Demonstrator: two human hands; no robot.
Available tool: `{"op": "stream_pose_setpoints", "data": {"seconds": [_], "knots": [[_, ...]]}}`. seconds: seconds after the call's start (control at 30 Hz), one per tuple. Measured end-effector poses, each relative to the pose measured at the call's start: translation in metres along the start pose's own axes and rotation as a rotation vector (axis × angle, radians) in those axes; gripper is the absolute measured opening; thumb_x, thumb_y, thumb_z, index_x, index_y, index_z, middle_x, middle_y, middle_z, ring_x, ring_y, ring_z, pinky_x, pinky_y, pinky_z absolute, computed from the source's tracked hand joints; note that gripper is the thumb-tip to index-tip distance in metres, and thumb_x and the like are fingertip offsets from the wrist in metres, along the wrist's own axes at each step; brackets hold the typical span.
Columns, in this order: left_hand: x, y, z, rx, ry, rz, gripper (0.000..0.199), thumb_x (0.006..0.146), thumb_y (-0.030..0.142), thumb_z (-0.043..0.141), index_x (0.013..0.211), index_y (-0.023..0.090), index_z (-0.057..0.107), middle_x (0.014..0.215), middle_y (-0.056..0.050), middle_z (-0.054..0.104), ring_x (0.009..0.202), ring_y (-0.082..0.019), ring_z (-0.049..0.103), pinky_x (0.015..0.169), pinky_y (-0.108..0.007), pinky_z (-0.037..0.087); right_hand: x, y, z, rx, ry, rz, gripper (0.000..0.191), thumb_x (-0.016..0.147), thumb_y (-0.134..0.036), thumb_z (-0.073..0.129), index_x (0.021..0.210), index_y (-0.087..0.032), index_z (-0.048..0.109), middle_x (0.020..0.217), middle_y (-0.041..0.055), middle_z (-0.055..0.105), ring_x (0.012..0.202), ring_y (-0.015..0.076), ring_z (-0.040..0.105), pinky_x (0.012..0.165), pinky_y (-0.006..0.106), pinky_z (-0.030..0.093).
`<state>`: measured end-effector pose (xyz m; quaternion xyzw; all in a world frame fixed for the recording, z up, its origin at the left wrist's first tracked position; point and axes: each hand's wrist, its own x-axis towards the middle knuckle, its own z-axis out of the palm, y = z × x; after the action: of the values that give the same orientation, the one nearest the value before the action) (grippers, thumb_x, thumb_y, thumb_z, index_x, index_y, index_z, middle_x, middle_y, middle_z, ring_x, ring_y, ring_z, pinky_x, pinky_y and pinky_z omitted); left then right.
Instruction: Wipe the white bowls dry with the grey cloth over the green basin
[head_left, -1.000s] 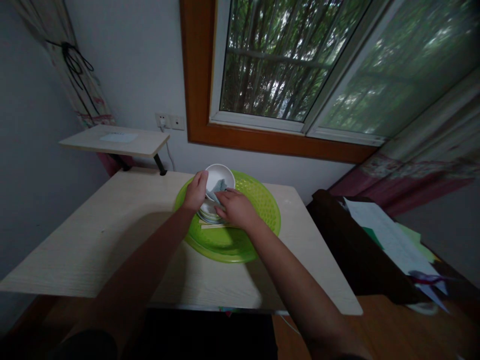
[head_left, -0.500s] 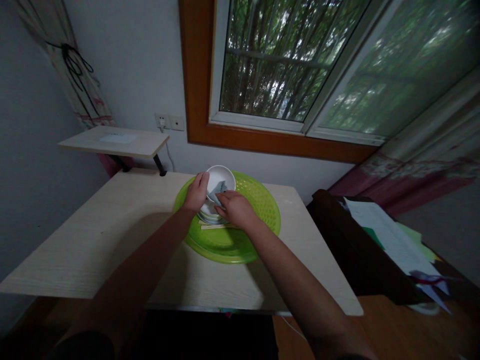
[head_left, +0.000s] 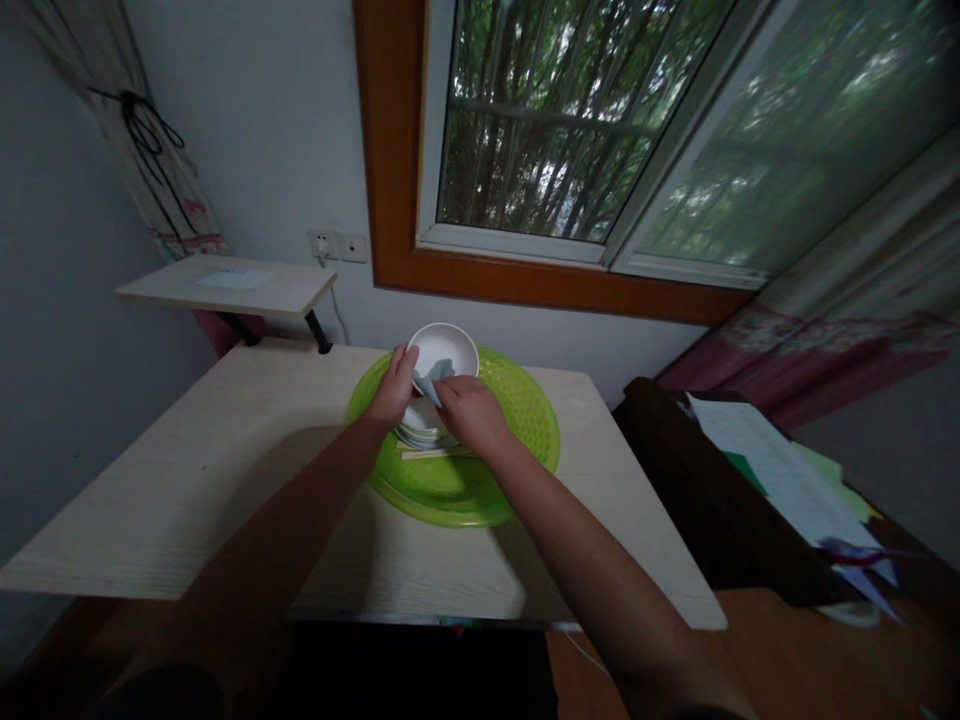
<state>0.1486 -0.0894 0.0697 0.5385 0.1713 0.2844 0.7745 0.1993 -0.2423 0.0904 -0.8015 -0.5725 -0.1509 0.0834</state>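
Left hand point(head_left: 394, 390) grips a round white bowl point(head_left: 444, 342); right hand point(head_left: 472, 412) grips a grey cloth point(head_left: 433, 378) partly inside it, above a round green plastic tray point(head_left: 529, 410) near the pale bench's point(head_left: 195, 470) far edge.

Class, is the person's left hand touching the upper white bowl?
Touching. The head view shows it: the left hand grips the upper white bowl by its left side, fingers against the rim with no visible gap.
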Motion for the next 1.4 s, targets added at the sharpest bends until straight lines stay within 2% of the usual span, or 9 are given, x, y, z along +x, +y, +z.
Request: {"op": "stream_pose_setpoints", "data": {"seconds": [0.1,0.2,0.47,0.7,0.83,1.0,1.1,1.27,1.4], "knots": [[-0.001,0.002,0.003,-0.086,-0.062,-0.012,0.039,0.084,0.047,0.068,0.115,0.029,0.054,0.106,-0.002,0.070,0.095,-0.021,0.070,0.075,-0.030,0.056,-0.003,0.006,-0.003,-0.011,0.057,-0.035,0.026,0.100,-0.019,0.054,0.122,-0.016,0.068,0.116,0.0132,0.075,0.108,0.0250,0.065,0.106,0.038,0.042],[0.001,0.004,0.001,-0.150,-0.041,-0.030,0.041,0.081,0.042,0.070,0.115,0.030,0.052,0.103,0.000,0.069,0.093,-0.021,0.070,0.073,-0.030,0.056,-0.005,0.016,-0.004,-0.009,0.123,-0.081,0.025,0.099,-0.016,0.055,0.119,-0.020,0.070,0.117,0.0102,0.076,0.107,0.0224,0.067,0.114,0.040,0.035],[0.008,0.008,-0.009,-0.272,-0.074,-0.079,0.039,0.077,0.032,0.073,0.109,0.022,0.054,0.093,-0.002,0.068,0.086,-0.020,0.068,0.074,-0.029,0.053,-0.011,0.032,-0.009,0.018,0.184,-0.177,0.020,0.099,-0.017,0.060,0.113,-0.023,0.073,0.117,0.0067,0.076,0.115,0.0220,0.065,0.121,0.045,0.026],[0.006,0.008,-0.001,-0.280,-0.012,-0.047,0.033,0.082,0.038,0.071,0.104,0.022,0.054,0.085,0.000,0.065,0.081,-0.019,0.067,0.075,-0.031,0.054,-0.007,0.020,-0.004,-0.021,0.116,-0.119,0.017,0.098,-0.016,0.060,0.109,-0.021,0.073,0.108,0.0081,0.077,0.106,0.0224,0.067,0.121,0.045,0.027],[0.003,0.011,0.005,-0.265,-0.005,-0.023,0.031,0.086,0.039,0.070,0.105,0.023,0.053,0.087,-0.001,0.066,0.088,-0.020,0.068,0.078,-0.030,0.054,-0.002,0.009,0.003,0.009,0.101,-0.092,0.014,0.097,-0.021,0.063,0.107,-0.018,0.073,0.100,0.0087,0.077,0.100,0.0226,0.068,0.119,0.043,0.030],[-0.001,0.012,0.010,-0.240,-0.033,-0.010,0.031,0.089,0.044,0.068,0.107,0.026,0.050,0.095,-0.003,0.068,0.098,-0.022,0.069,0.080,-0.030,0.053,0.002,0.000,0.008,0.090,0.071,-0.043,0.024,0.096,-0.027,0.065,0.117,-0.015,0.070,0.111,0.0128,0.075,0.106,0.0250,0.066,0.105,0.037,0.043],[-0.002,0.013,0.009,-0.235,-0.047,-0.038,0.035,0.087,0.045,0.070,0.108,0.027,0.050,0.097,-0.002,0.068,0.097,-0.021,0.069,0.078,-0.030,0.054,0.001,0.001,0.005,0.099,0.073,-0.061,0.022,0.096,-0.022,0.063,0.116,-0.016,0.070,0.110,0.0120,0.075,0.105,0.0241,0.066,0.105,0.037,0.043],[0.006,0.021,-0.004,-0.237,-0.170,-0.124,0.041,0.075,0.028,0.077,0.108,0.023,0.053,0.091,0.000,0.067,0.081,-0.017,0.067,0.071,-0.027,0.052,-0.004,0.012,0.000,0.045,0.106,-0.119,0.021,0.097,-0.015,0.059,0.114,-0.018,0.071,0.104,0.0094,0.077,0.099,0.0214,0.068,0.114,0.039,0.035],[0.017,0.034,-0.022,-0.104,-0.317,-0.186,0.035,0.074,0.027,0.076,0.105,0.016,0.063,0.087,-0.004,0.069,0.074,-0.016,0.064,0.066,-0.026,0.051,-0.007,0.018,-0.003,0.026,0.114,-0.201,0.020,0.099,-0.017,0.059,0.113,-0.021,0.072,0.111,0.0082,0.077,0.104,0.0211,0.068,0.119,0.043,0.030]]}}
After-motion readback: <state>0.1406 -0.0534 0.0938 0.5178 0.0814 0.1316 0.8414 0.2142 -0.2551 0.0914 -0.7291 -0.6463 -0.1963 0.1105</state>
